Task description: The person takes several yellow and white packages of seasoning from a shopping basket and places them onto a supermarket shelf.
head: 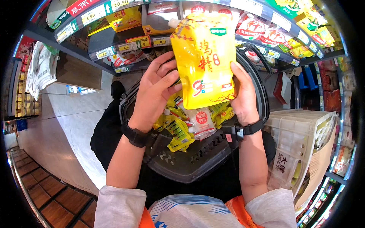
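A yellow spouted pouch (pixel 206 61) with red characters is held up in front of the shelf, its white cap at the upper left. My right hand (pixel 243 88) grips its right edge, thumb on the front and fingers behind. At the left edge, my left hand (pixel 159 91) is against the pouch, some fingertips hidden by it. Beneath both hands stands a dark plastic shopping basket (pixel 185 171). Inside lie several yellow-green pouches (pixel 178 132) and a clear packet of white contents with a red round mark (pixel 202 118). Each wrist wears a black strap.
Shelves with price tags (pixel 162 42) and seasoning packets (pixel 253 25) curve across the front. A translucent plastic crate (pixel 293 136) stands at the right, beside cardboard (pixel 319 168). A wooden-sided display (pixel 79 71) bearing white bags (pixel 42 68) is on the left, above tiled floor (pixel 57 122).
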Action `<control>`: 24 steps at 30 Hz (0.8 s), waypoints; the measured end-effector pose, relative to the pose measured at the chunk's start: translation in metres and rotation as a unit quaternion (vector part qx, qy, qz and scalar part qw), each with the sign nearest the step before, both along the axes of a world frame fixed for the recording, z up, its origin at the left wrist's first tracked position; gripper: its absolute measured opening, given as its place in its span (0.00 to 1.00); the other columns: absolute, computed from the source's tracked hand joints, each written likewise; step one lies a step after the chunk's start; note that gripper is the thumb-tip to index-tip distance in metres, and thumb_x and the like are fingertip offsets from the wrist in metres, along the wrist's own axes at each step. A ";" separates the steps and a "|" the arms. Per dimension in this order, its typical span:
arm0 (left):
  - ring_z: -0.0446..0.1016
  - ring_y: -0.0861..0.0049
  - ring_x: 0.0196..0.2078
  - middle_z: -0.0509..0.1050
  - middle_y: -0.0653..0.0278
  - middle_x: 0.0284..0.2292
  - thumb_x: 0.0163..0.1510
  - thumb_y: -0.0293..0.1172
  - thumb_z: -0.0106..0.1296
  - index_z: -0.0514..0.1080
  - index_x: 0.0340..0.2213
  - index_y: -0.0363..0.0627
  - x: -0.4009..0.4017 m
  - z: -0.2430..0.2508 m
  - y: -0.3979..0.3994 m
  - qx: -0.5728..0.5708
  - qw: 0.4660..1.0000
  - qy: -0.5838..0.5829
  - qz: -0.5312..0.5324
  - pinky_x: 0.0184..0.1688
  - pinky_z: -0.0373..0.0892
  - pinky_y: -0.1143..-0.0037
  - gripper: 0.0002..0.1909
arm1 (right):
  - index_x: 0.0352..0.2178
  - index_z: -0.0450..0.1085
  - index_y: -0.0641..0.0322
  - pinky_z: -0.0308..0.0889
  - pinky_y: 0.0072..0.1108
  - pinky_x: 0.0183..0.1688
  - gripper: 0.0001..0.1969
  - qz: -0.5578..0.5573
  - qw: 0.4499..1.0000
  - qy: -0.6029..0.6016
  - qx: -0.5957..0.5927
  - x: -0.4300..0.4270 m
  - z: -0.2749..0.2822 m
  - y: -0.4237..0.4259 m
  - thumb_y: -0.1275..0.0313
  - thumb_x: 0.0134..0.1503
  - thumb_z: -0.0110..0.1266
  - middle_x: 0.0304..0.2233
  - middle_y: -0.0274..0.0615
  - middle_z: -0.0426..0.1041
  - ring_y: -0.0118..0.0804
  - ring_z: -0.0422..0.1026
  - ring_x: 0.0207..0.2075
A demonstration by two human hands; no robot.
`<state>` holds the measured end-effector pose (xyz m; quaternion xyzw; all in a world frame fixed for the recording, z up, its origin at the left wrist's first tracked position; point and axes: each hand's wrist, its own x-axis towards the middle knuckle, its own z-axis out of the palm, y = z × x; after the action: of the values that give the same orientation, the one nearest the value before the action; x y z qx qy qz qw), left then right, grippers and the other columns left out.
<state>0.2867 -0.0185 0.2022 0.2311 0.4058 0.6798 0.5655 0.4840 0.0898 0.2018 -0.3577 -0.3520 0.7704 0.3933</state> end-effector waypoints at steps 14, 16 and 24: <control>0.74 0.71 0.49 0.72 0.56 0.49 0.61 0.31 0.49 0.57 0.57 0.33 0.001 -0.001 -0.002 0.026 0.999 -0.034 0.011 0.47 0.73 0.72 0.26 | 0.49 0.68 0.69 0.69 0.20 0.48 0.19 -0.009 0.998 -0.016 0.063 0.004 0.004 -0.001 0.64 0.65 0.45 0.45 0.42 0.75 0.28 0.75 0.43; 0.74 0.71 0.48 0.72 0.56 0.49 0.61 0.31 0.49 0.57 0.56 0.33 0.000 0.002 -0.004 0.023 0.999 -0.036 0.013 0.47 0.73 0.71 0.25 | 0.48 0.69 0.69 0.69 0.20 0.47 0.19 -0.004 0.997 -0.005 0.078 0.003 0.003 -0.002 0.64 0.65 0.45 0.45 0.43 0.75 0.29 0.75 0.43; 0.74 0.71 0.48 0.72 0.57 0.46 0.60 0.30 0.51 0.60 0.52 0.33 0.000 -0.005 -0.003 -0.035 0.997 -0.057 0.025 0.48 0.72 0.70 0.22 | 0.53 0.64 0.69 0.68 0.25 0.51 0.20 0.037 0.994 -0.052 0.093 0.012 -0.002 0.006 0.65 0.65 0.44 0.50 0.44 0.72 0.33 0.73 0.48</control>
<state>0.2868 -0.0216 0.1969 0.1618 0.4023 0.6912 0.5781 0.4956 0.0961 0.1994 -0.3457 -0.4553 0.7284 0.3775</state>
